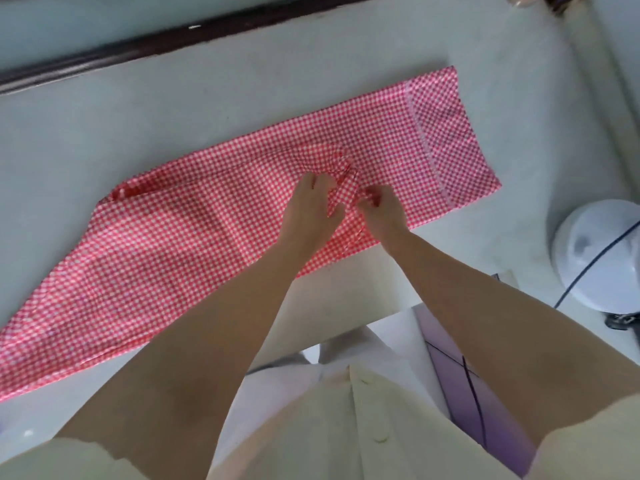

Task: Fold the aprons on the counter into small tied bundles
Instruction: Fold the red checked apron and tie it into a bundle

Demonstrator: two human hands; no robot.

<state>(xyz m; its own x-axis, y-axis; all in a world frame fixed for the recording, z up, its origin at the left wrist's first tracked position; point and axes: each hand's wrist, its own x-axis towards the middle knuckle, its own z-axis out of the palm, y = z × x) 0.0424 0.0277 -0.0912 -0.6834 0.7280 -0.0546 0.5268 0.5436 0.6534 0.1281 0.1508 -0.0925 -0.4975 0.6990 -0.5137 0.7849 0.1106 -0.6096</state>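
A red-and-white checked apron (166,244) lies folded into a long strip across the pale counter (173,109), running from near left to far right. Both my hands are on its middle. My left hand (310,213) and my right hand (381,211) each pinch part of the apron's checked strap (343,188), which bunches up between them. A lighter hemmed band (420,129) crosses the strip near its far right end.
A dark ledge (138,50) runs along the counter's far side. A white round appliance (602,254) with a black cable stands on the floor at the right. A purple-tinted panel (460,375) sits below the counter's front edge.
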